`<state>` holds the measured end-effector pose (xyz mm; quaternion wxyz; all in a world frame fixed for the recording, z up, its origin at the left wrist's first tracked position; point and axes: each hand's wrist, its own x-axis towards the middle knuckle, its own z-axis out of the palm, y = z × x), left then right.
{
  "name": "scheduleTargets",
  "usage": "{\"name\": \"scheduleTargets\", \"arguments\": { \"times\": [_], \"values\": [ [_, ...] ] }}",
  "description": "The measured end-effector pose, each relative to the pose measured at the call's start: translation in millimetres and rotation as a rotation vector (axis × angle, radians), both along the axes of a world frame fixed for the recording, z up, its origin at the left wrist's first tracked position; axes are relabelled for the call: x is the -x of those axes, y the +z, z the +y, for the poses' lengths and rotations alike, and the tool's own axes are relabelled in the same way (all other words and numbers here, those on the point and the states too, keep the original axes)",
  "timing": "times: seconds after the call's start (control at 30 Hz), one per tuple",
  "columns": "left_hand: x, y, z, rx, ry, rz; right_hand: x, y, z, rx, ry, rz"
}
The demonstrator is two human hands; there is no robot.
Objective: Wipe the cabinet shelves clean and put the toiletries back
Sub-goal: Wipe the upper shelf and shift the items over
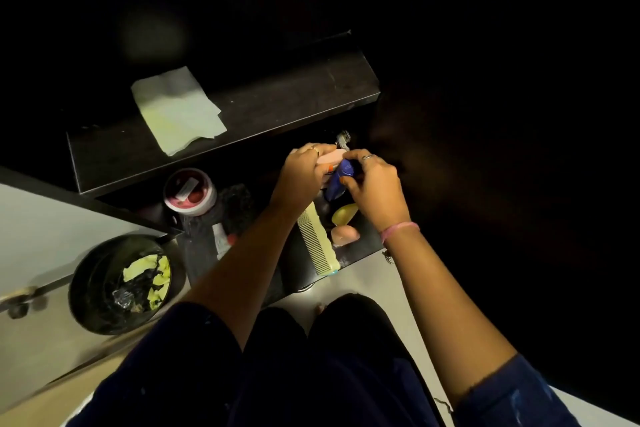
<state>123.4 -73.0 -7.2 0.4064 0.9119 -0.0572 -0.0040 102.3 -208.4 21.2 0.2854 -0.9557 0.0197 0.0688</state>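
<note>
A black upper shelf [277, 100] carries a pale green folded wipe [178, 111] at its left. Below it, the lower shelf [370, 239] holds toiletries. My left hand [304, 173] grips a pink item [332, 157], and my right hand [374, 184] closes on a blue bottle [341, 180] right beside it. Under my hands lie a pale comb [317, 239], a yellow soap-like piece [344, 213] and a pink one [344, 235]. A round tub with a pink lid [189, 191] stands at the shelf's left. A metal piece [343, 139] shows behind my hands.
A black bin [93, 288] holding crumpled green paper and dark wrappers sits on the floor at the left. A white cabinet door [52, 232] with a handle stands open on the left. My knees crouch close below. The right side and back are dark.
</note>
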Motion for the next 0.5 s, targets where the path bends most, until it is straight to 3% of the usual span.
{"name": "scheduleTargets", "arguments": {
  "times": [0.27, 0.5],
  "values": [
    [0.4, -2.5, -11.8, 0.059, 0.055, 0.056, 10.5, 0.4, 3.8, 0.014, 0.049, 0.049],
    [7.5, 4.3, -10.9, 0.073, -0.036, 0.111, 13.2, 3.2, 3.0, -0.012, 0.031, 0.091]
  ]
}}
